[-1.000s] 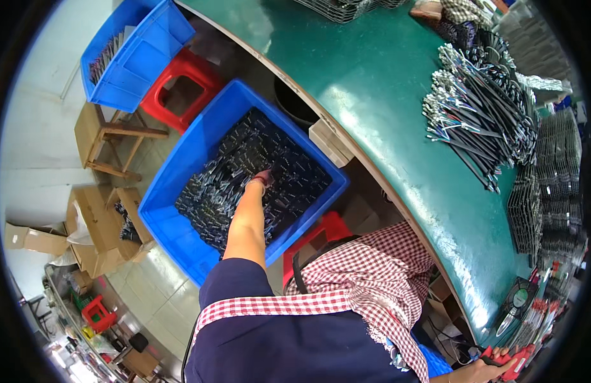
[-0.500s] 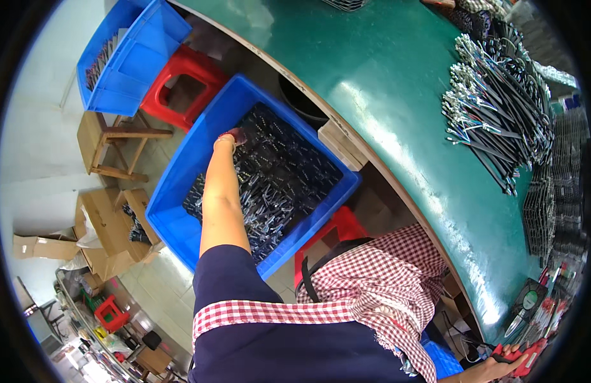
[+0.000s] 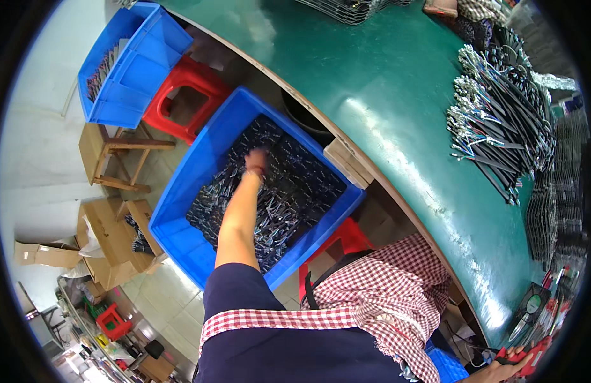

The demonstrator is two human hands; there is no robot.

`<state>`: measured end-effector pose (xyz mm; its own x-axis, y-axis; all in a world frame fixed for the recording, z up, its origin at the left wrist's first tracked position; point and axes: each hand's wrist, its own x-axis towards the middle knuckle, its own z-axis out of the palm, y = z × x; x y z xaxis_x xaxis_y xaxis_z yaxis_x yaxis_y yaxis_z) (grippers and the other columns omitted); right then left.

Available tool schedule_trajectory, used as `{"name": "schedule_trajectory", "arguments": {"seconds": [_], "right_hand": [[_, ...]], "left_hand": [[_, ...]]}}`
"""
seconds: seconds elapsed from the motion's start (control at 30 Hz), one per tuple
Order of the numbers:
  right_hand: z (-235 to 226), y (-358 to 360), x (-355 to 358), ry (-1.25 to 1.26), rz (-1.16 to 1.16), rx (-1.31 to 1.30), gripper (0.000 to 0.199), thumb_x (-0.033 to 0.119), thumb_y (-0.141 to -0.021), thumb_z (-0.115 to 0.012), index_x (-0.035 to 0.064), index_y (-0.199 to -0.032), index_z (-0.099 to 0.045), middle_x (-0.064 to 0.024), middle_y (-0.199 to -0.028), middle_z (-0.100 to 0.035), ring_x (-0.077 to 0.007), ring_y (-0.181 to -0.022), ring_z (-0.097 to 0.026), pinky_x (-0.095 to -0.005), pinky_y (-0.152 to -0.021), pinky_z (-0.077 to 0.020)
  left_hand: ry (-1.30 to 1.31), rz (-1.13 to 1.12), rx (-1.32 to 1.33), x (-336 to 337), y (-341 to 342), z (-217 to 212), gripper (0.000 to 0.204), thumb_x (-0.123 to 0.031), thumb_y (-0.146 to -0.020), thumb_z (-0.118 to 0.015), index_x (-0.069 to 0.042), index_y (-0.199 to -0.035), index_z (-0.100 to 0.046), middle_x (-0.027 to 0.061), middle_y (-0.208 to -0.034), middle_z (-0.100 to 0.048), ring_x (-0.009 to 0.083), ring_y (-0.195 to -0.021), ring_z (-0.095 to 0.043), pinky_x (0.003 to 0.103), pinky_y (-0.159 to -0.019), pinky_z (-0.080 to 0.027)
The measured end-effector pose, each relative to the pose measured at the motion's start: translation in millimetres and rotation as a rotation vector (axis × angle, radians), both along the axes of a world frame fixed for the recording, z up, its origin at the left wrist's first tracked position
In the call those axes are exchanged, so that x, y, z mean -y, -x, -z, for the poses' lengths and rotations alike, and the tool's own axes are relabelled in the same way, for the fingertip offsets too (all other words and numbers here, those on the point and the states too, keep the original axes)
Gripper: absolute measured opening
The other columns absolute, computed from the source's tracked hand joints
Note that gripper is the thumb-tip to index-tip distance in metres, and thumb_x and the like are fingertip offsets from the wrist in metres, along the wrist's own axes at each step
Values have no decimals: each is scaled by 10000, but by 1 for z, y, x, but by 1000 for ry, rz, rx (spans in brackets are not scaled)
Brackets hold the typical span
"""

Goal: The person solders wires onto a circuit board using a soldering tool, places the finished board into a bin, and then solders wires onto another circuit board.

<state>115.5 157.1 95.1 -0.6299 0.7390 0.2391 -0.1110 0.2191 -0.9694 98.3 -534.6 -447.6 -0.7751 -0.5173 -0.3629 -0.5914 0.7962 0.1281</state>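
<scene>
My left hand [image 3: 256, 159] is stretched out over a large blue plastic bin [image 3: 180, 210]. It is blurred by motion and its fingers cannot be made out. Beneath it, dark bundles of short black cables [image 3: 295, 166] with silvery ends fill the bin. At the lower right, by the edge of the green table, my right hand [image 3: 507, 369] has its fingers around a red-and-black object [image 3: 532, 359], whose exact kind I cannot make out. A large heap of black cables [image 3: 499, 121] with white and metal connectors lies on the green table.
The green tabletop [image 3: 397, 108] curves along the right. Stacked wire racks [image 3: 554, 198] and scissors [image 3: 520, 327] lie at its right side. A red stool [image 3: 187, 96], another blue bin [image 3: 132, 70], a wooden stool [image 3: 110, 153] and cardboard boxes [image 3: 110, 223] stand left.
My left hand has drawn back from the bin's far left part toward its middle. The whole view has shifted slightly. My right hand stays at the red-and-black object.
</scene>
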Motion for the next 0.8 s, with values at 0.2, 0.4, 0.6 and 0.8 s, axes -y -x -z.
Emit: {"name": "schedule_trajectory", "arguments": {"seconds": [0.2,0.4,0.6,0.8], "right_hand": [[4,-13,-54,181,11,-63,335,330,-945,-537,65,-1150,-536,-8,-732,-488,-69,-546,-403,-209,-472,-343],[28,-27,-66,237,-93,-297,401,325,-984,-494,40,-1265,-465,-14,-676,-502,-56,-468,-393,-174,-420,-335],[32,-48,-67,249,43,-358,362,303,-992,-474,25,-1222,-474,-18,-664,-504,-57,-466,-415,-183,-429,-360],[39,-74,-74,258,109,-389,326,273,-987,-471,14,-1185,-471,-19,-628,-492,-56,-451,-416,-191,-400,-349]], "left_hand": [[-196,691,-664,-194,-16,-151,149,-201,-775,-584,-98,-668,-601,136,-645,-582,338,-591,-561,450,-547,-436],[-624,1291,-1319,-310,39,-420,263,-325,-802,-662,-85,-714,-600,43,-723,-610,202,-683,-635,325,-662,-511],[-460,1430,-1001,-479,164,-507,433,-241,-770,-678,4,-1101,-542,135,-1054,-559,284,-1042,-531,371,-839,-462],[-218,1530,-940,-610,285,-475,735,-443,-781,-679,3,-1315,-441,229,-1373,-424,350,-1308,-376,456,-1066,-325]]}}
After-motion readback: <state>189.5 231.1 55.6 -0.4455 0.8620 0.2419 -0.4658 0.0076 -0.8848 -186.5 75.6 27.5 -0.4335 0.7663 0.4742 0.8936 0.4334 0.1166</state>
